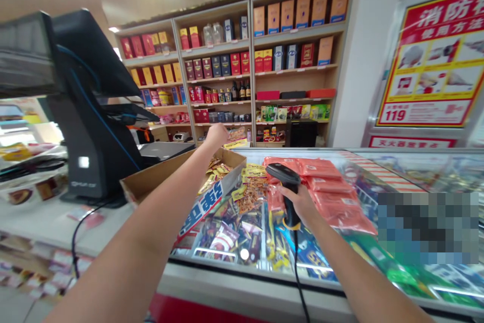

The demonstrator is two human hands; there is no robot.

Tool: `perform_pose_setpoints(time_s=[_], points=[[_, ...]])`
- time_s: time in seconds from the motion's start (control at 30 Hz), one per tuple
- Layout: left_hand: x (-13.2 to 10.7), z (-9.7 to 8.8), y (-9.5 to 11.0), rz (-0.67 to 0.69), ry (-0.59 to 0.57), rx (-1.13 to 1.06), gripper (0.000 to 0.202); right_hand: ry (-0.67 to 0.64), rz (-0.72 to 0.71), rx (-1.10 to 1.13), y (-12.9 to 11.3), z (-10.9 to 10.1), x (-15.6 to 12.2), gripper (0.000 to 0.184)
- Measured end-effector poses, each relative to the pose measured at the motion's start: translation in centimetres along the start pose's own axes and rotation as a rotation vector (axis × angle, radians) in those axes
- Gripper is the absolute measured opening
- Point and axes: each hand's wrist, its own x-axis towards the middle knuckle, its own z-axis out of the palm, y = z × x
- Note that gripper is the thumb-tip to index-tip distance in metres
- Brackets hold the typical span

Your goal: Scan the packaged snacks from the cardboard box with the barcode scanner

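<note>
Barcode scanner in the right hand, whose fingers are wrapped around its handle, stands over the glass-topped counter with its head uppermost and tipped toward the left; a black cable drops from the handle's base past the counter's front edge. The left hand is stretched forward above the far end of an open cardboard box, seen from the back with the fingers apparently curled, and I cannot tell whether it grips anything. Small yellowish packets lie inside the box at its right end, and large blue characters run along the outer wall. Between the box and the scanner is a spread of yellow and orange-brown snack packets, while flat, orange-red packs lie in overlapping rows just behind and to the right of the scanner. Nearer the front edge, purple and white packages show in the counter. To the left of the box stands a black checkout terminal, its screens raised on a thick stand. Farther back, wall shelves carry rows of red, gold, blue and orange boxes, bottles and bags. On the right wall hangs a red and yellow framed poster marked 119.
</note>
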Motion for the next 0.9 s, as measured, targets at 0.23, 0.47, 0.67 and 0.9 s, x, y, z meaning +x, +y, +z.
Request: perform_pose_setpoints(time_s=[0.23, 0.47, 0.67, 0.9], points=[[-8.4, 3.5, 0.2, -0.027, 0.098, -0.468, 0.024, 0.140, -0.005, 0.046, 0.4, -0.7, 0.4, 0.031], [-15.1, 9.4, -3.4, -0.504, -0.068, -0.972, 0.027, 0.109, 0.024, 0.110, -0.1, -0.5, 0.0, 0.028], [-15.8, 10.1, -3.8, -0.631, -0.253, -1.065, 0.029, 0.039, 0.033, 0.044, -0.1, -0.5, -0.2, 0.029], [-16.4, 10.9, -3.9, -0.604, -0.071, -1.152, 0.013, -0.170, 0.096, -0.094, -0.1, -0.1, -0.4, 0.028]])
